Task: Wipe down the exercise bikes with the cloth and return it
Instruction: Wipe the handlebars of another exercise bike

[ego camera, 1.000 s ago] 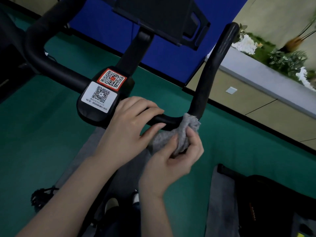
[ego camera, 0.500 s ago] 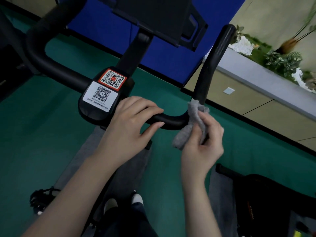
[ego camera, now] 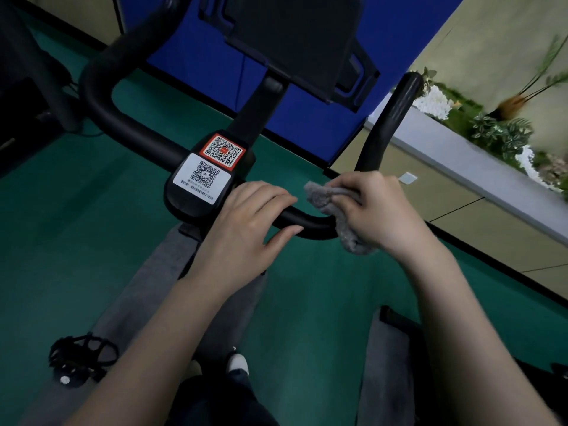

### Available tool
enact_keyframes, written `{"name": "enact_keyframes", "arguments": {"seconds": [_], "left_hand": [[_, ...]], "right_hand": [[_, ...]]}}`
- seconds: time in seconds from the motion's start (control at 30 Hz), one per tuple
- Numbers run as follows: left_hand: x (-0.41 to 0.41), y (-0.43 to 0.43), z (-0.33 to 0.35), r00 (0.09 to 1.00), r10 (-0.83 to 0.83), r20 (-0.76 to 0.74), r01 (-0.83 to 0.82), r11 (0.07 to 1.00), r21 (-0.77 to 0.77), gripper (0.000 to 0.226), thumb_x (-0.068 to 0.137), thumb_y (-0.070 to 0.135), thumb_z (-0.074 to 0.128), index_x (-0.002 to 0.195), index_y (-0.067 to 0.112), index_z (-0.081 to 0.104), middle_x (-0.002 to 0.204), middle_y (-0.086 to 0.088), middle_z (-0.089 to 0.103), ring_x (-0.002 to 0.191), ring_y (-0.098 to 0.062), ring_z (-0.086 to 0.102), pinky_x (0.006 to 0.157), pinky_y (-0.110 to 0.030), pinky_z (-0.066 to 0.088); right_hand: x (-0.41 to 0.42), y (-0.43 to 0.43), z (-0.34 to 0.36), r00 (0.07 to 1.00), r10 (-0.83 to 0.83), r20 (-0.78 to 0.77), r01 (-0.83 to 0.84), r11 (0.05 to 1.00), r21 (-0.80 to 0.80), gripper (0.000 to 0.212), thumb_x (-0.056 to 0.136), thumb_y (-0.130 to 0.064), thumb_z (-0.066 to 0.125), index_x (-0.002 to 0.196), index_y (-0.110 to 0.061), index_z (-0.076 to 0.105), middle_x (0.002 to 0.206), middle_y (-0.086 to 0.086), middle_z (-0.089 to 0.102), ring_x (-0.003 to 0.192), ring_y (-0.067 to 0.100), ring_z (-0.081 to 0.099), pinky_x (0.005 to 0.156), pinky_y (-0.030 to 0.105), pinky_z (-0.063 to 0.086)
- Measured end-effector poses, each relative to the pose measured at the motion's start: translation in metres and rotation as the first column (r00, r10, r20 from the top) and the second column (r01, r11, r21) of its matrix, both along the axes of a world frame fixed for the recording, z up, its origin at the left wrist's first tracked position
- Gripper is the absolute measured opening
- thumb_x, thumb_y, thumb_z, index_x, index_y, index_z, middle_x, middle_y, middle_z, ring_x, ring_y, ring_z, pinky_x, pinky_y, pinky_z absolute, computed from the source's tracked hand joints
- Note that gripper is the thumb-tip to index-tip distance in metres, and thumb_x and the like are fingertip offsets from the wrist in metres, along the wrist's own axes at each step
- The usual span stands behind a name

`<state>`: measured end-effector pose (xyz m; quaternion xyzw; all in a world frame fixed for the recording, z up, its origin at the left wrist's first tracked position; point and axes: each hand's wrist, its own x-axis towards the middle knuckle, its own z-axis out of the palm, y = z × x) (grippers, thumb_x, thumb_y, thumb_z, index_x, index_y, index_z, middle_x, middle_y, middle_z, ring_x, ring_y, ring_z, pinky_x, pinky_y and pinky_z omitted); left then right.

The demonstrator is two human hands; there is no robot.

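Now: right hand (ego camera: 379,210) clamps cloth (ego camera: 322,196) on handlebar (ego camera: 307,224) bend; left hand (ego camera: 246,232) grips handlebar; planter (ego camera: 461,169) holds greenery (ego camera: 499,133).

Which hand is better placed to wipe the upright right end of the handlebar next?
The right hand: it grips the cloth at the bend just below that upright end. The left hand holds the handlebar near the middle, without cloth.
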<state>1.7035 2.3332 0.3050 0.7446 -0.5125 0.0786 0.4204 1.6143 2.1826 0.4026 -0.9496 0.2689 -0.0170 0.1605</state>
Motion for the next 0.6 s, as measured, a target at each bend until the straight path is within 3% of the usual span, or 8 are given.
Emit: {"name": "enact_keyframes", "arguments": {"seconds": [0.2,0.33,0.4,0.53,0.6], "left_hand": [[0.001,0.000,0.000,1.000,0.013,0.000,-0.013,1.000,-0.024,0.031,0.088,0.026,0.068,0.106,0.001,0.066,0.102,-0.008,0.063,0.099,-0.026,0.056,0.098,-0.036,0.039],[0.000,0.000,0.000,1.000,0.006,-0.016,-0.007,1.000,-0.022,0.031,0.088,0.027,0.068,0.105,0.002,0.066,0.100,-0.008,0.063,0.098,-0.027,0.056,0.100,-0.035,0.038],[0.001,0.000,0.000,1.000,0.009,-0.021,-0.009,1.000,-0.025,0.029,0.087,0.026,0.068,0.103,0.001,0.066,0.099,-0.008,0.063,0.097,-0.027,0.056,0.100,-0.036,0.039],[0.001,-0.001,0.001,1.000,0.009,-0.016,-0.010,1.000,-0.014,0.030,0.088,0.028,0.067,0.104,0.002,0.066,0.100,-0.007,0.063,0.097,-0.027,0.056,0.099,-0.034,0.037],[0.001,-0.001,0.000,1.000,0.007,-0.009,-0.007,1.000,-0.009,0.030,0.088,0.028,0.066,0.103,0.003,0.066,0.100,-0.007,0.063,0.097,-0.026,0.056,0.099,-0.033,0.037]], "right_hand": [[0.030,0.009,0.001,0.977,0.140,-0.160,-0.118,0.983,0.139,0.020,0.091,-0.006,0.054,0.090,-0.018,0.070,0.090,0.003,0.069,0.089,0.014,0.061,0.075,0.027,0.048],[0.021,-0.002,0.004,0.964,0.144,-0.225,-0.145,0.989,0.013,0.022,0.091,-0.005,0.051,0.097,-0.013,0.071,0.096,0.007,0.070,0.094,0.021,0.062,0.078,0.028,0.046],[0.015,-0.005,0.005,0.974,0.119,-0.191,-0.128,0.991,-0.039,0.024,0.092,-0.005,0.050,0.102,-0.012,0.071,0.100,0.008,0.070,0.098,0.022,0.061,0.078,0.024,0.042],[0.008,0.003,-0.001,0.978,0.193,-0.074,-0.191,0.981,0.034,0.019,0.091,-0.005,0.055,0.100,-0.011,0.071,0.095,0.004,0.071,0.093,0.017,0.061,0.076,0.015,0.039],[0.004,-0.001,-0.005,0.977,0.207,-0.041,-0.208,0.978,-0.015,0.019,0.091,-0.003,0.055,0.100,-0.008,0.071,0.097,0.006,0.070,0.095,0.021,0.059,0.079,0.016,0.037]]}}
